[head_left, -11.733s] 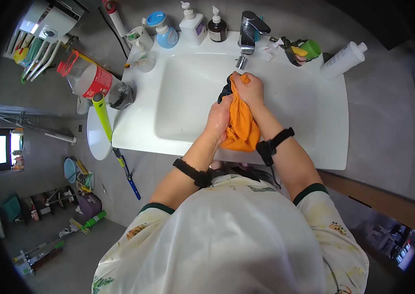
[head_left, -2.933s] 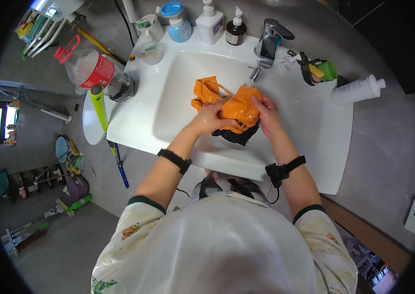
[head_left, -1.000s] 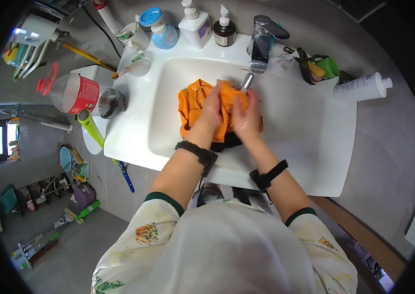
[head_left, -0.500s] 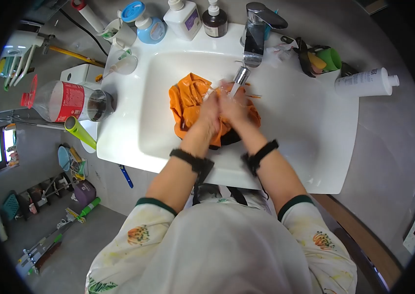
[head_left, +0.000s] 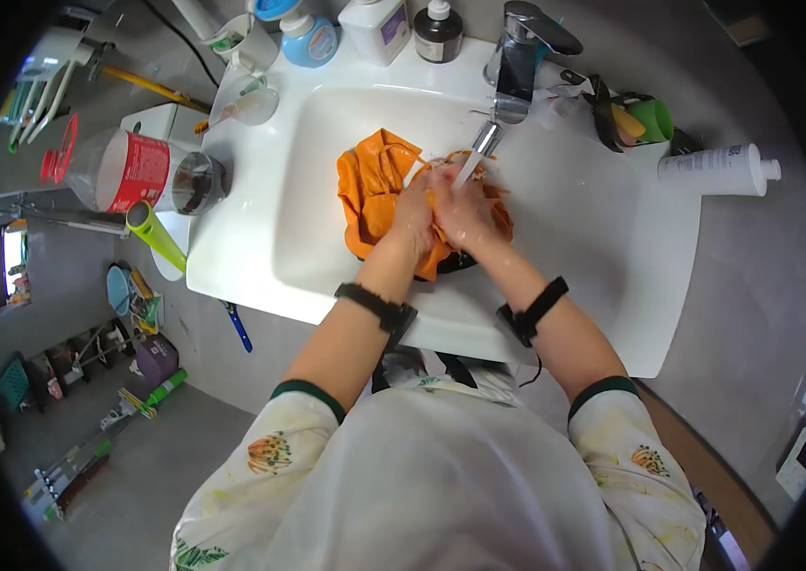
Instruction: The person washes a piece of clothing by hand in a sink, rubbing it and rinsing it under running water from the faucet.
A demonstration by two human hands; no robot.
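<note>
A wet, crumpled orange cloth (head_left: 370, 190), dark at its lower edge, lies in the white sink (head_left: 593, 276). My left hand (head_left: 412, 219) is closed on the cloth near its middle. Close beside it, my right hand (head_left: 463, 211) also grips the cloth, fingers bent towards the left hand. Water runs from the chrome tap (head_left: 515, 81) onto my right hand and the fabric. Some pale suds or a white bit show near the fingertips. Fingers and gathered cloth partly hide one another.
Along the back rim stand a blue pump bottle (head_left: 309, 40), a white bottle (head_left: 374, 33) and a dark bottle (head_left: 438, 36). A large plastic bottle (head_left: 141, 171) is at left. A white bottle (head_left: 712, 171) lies at right, near a green cup (head_left: 652, 121).
The view has shifted slightly. My hands stay together at the cloth under the water, and my right forearm has swung a little outward. The right hand is less blurred.
</note>
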